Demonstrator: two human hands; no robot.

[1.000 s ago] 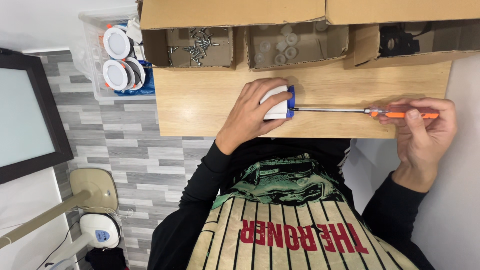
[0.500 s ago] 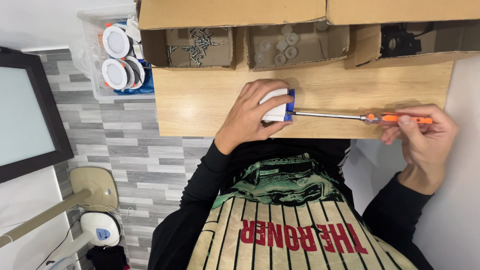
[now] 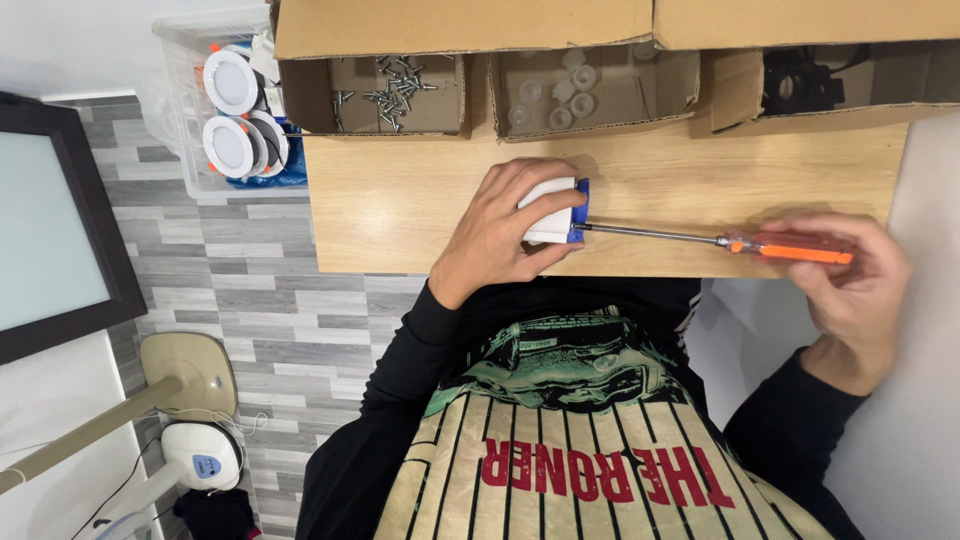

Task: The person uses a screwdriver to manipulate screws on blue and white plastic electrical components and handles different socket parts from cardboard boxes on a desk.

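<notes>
Now the left hand point(image 3: 500, 230) clasps the white and blue part point(image 3: 556, 210) on the wooden table point(image 3: 400, 200), while the right hand point(image 3: 850, 285), shifted slightly since a second ago, grips the orange screwdriver point(image 3: 790, 247), its tip in the part's edge.

A small assembly workbench point(image 3: 400, 210) — cardboard parts boxes point(image 3: 400, 95), screws point(image 3: 392, 85).

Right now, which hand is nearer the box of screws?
Left. Left hand, gripping the white part, rests just before the screw box; right hand is far aside, holding the screwdriver.
</notes>
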